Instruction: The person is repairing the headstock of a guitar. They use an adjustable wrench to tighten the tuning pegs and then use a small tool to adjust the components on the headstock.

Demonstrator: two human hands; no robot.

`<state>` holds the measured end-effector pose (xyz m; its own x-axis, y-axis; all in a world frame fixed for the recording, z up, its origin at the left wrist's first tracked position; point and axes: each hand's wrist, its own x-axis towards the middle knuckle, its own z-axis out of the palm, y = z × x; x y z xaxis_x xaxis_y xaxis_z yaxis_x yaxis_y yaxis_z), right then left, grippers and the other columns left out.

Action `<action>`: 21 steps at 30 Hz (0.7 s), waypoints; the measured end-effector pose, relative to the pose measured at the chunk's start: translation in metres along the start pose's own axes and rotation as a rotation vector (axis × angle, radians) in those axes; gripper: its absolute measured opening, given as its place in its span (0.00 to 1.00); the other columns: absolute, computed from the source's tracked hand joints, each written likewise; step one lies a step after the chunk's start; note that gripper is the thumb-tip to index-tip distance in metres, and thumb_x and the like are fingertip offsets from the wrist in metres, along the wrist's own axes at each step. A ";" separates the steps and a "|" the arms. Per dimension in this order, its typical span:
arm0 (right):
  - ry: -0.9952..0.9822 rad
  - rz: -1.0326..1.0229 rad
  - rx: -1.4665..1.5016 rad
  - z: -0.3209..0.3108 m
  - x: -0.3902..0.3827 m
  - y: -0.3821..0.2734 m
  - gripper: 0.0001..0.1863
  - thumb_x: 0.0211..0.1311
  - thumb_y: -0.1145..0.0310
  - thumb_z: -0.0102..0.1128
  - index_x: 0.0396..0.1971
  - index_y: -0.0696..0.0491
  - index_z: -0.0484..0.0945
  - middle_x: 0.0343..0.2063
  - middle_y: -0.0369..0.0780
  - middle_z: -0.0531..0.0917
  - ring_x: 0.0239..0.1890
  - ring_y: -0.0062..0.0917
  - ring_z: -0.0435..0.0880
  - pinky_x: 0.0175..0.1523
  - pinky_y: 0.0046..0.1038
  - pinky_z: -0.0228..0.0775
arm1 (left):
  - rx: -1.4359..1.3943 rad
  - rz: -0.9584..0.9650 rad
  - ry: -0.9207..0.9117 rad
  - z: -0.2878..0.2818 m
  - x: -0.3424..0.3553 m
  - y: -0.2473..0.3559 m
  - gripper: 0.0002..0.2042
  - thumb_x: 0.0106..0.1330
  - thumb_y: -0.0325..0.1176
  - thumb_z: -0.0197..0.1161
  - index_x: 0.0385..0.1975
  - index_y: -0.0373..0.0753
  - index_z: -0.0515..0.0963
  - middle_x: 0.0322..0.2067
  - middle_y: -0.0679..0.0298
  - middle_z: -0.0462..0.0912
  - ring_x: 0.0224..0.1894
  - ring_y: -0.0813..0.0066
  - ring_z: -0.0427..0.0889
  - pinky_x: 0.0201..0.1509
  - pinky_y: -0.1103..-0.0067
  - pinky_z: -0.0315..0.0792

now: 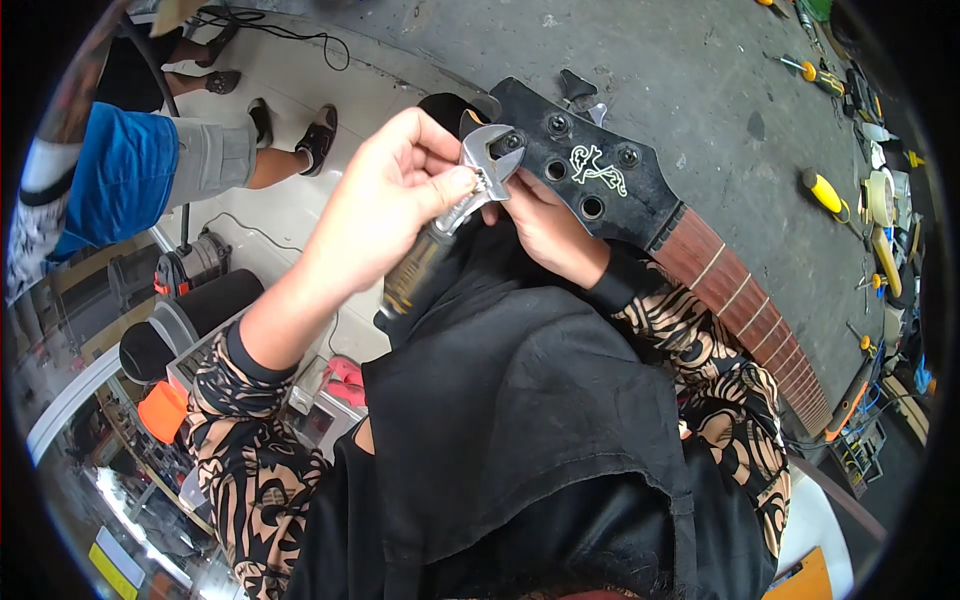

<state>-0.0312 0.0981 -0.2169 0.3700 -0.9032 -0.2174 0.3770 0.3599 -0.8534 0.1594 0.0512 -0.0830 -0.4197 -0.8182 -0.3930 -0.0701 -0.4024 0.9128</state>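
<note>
A black guitar headstock [634, 196] with a pale vine-like inlay lies over the table's edge. Round metal tuner bushings [558, 125] sit in some of its holes, while others are bare. Two dark tuner buttons [577, 86] stick out on its far side. My left hand [395, 195] is closed around an adjustable wrench [482, 180], thumb near its adjusting screw. The wrench jaws are around or just above the bushing at the headstock's tip; I cannot tell which. My right hand [560, 235] is curled at the headstock's near edge. Its fingers are partly hidden beneath, with whatever they grip.
The fretted brown neck [745, 295] runs down to the right. Yellow-handled screwdrivers [824, 192], a tape roll [880, 196] and other tools line the right side of the grey worktable [720, 110]. A black apron [540, 400] covers my lap. At left stands another person [210, 155].
</note>
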 end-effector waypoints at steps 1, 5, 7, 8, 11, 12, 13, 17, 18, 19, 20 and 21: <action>0.069 0.000 -0.091 0.005 -0.001 -0.002 0.23 0.88 0.56 0.54 0.68 0.57 0.78 0.50 0.35 0.84 0.46 0.18 0.81 0.54 0.24 0.75 | 0.003 -0.032 0.047 0.005 -0.004 -0.003 0.10 0.79 0.25 0.68 0.50 0.30 0.73 0.41 0.57 0.87 0.43 0.75 0.90 0.47 0.78 0.83; 0.170 0.112 -0.196 0.019 -0.005 -0.019 0.25 0.86 0.53 0.57 0.67 0.58 0.81 0.56 0.39 0.88 0.59 0.22 0.85 0.65 0.27 0.76 | -0.215 -0.029 0.089 0.023 -0.018 -0.025 0.11 0.80 0.29 0.69 0.53 0.34 0.74 0.42 0.62 0.86 0.39 0.83 0.84 0.42 0.84 0.78; 0.136 0.068 -0.105 0.023 -0.006 -0.028 0.25 0.87 0.54 0.55 0.67 0.58 0.80 0.57 0.39 0.87 0.59 0.22 0.85 0.67 0.28 0.75 | -0.383 -0.033 0.167 0.036 -0.032 -0.027 0.13 0.81 0.30 0.68 0.56 0.34 0.74 0.44 0.63 0.86 0.40 0.82 0.84 0.45 0.83 0.79; 0.122 0.004 -0.026 0.026 -0.005 -0.029 0.24 0.89 0.55 0.53 0.67 0.58 0.80 0.57 0.38 0.87 0.59 0.23 0.84 0.68 0.29 0.75 | -0.468 -0.035 0.205 0.044 -0.040 -0.028 0.14 0.81 0.31 0.68 0.58 0.34 0.74 0.45 0.64 0.86 0.41 0.81 0.84 0.46 0.82 0.79; 0.033 0.000 -0.121 0.021 -0.005 -0.038 0.22 0.90 0.56 0.50 0.63 0.58 0.80 0.55 0.37 0.86 0.56 0.22 0.84 0.66 0.29 0.75 | -0.606 -0.044 0.190 0.054 -0.065 -0.048 0.15 0.86 0.38 0.62 0.62 0.35 0.73 0.44 0.62 0.84 0.41 0.77 0.84 0.50 0.80 0.80; 0.032 -0.003 -0.147 0.022 -0.006 -0.042 0.21 0.90 0.56 0.49 0.59 0.58 0.80 0.52 0.37 0.86 0.52 0.22 0.83 0.63 0.28 0.75 | -0.655 -0.069 0.126 0.054 -0.071 -0.050 0.16 0.86 0.39 0.61 0.63 0.36 0.72 0.44 0.62 0.83 0.39 0.76 0.84 0.47 0.79 0.79; 0.009 0.009 -0.097 0.019 -0.009 -0.041 0.20 0.90 0.56 0.48 0.57 0.58 0.80 0.49 0.37 0.85 0.49 0.21 0.82 0.61 0.28 0.75 | -0.700 -0.085 0.066 0.054 -0.078 -0.050 0.17 0.86 0.41 0.60 0.63 0.37 0.72 0.43 0.62 0.82 0.37 0.75 0.83 0.43 0.78 0.79; -0.031 0.028 0.128 0.012 -0.025 -0.041 0.19 0.89 0.54 0.46 0.46 0.55 0.76 0.37 0.35 0.77 0.39 0.20 0.75 0.50 0.27 0.69 | -0.617 -0.166 -0.012 0.033 -0.079 -0.034 0.17 0.87 0.47 0.57 0.58 0.39 0.71 0.40 0.59 0.83 0.29 0.73 0.83 0.36 0.78 0.79; -0.046 0.030 0.162 0.008 -0.027 -0.041 0.19 0.90 0.53 0.44 0.43 0.53 0.74 0.37 0.34 0.76 0.38 0.21 0.74 0.50 0.28 0.68 | -0.407 -0.078 -0.069 0.015 -0.069 -0.033 0.15 0.87 0.45 0.58 0.54 0.40 0.72 0.38 0.61 0.84 0.27 0.75 0.83 0.31 0.79 0.78; -0.056 0.031 0.196 0.006 -0.030 -0.044 0.20 0.90 0.52 0.43 0.41 0.52 0.72 0.36 0.34 0.74 0.37 0.22 0.73 0.50 0.28 0.67 | -0.251 -0.079 -0.109 -0.006 -0.058 -0.027 0.14 0.87 0.42 0.58 0.57 0.38 0.73 0.35 0.64 0.84 0.28 0.79 0.83 0.32 0.82 0.78; -0.065 0.077 0.216 0.008 -0.032 -0.050 0.21 0.91 0.50 0.41 0.36 0.48 0.67 0.33 0.33 0.69 0.36 0.22 0.72 0.50 0.30 0.65 | -0.058 -0.018 -0.001 -0.010 -0.049 -0.012 0.16 0.87 0.39 0.58 0.65 0.38 0.73 0.34 0.66 0.85 0.29 0.84 0.83 0.33 0.84 0.78; -0.085 0.071 0.272 0.006 -0.033 -0.050 0.21 0.91 0.50 0.41 0.36 0.48 0.66 0.33 0.33 0.68 0.35 0.22 0.71 0.50 0.30 0.65 | 0.069 -0.030 -0.022 -0.021 -0.035 0.002 0.23 0.85 0.37 0.61 0.75 0.40 0.71 0.32 0.69 0.85 0.29 0.86 0.82 0.32 0.85 0.76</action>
<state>-0.0569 0.1115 -0.1637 0.4693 -0.8547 -0.2221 0.5574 0.4817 -0.6762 0.1929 0.0706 -0.0700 -0.4361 -0.7969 -0.4180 -0.1444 -0.3966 0.9066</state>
